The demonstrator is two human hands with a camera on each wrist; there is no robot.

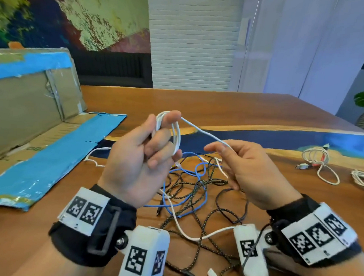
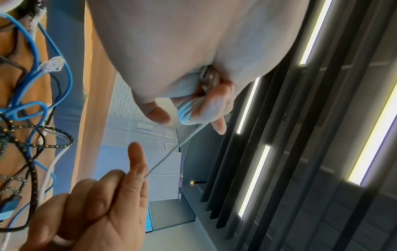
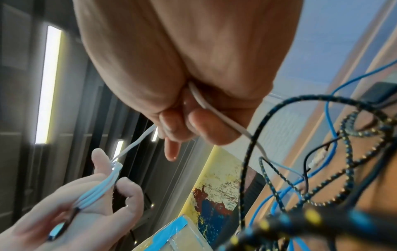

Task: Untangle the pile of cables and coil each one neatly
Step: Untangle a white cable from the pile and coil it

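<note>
Left hand pinches white cable loops between thumb and fingers, raised above table | right hand fingers curled round its free run | RISK: tail trails into tangled pile near centre; snagging there could drag cables or loosen loops | OBSCURED: loop count, tail end.

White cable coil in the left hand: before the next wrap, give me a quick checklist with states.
1. Left hand holds the thin white cable's loops: ok.
2. Right hand grips the feeding strand: ok.
3. Strand between the hands free of knots: ok.
4. Tail clear of the tangled pile of blue and black braided cables: not ok, it runs through it.
5. Far plug free: cannot tell.
6. Bare wooden table for the finished coil: ok.
</note>
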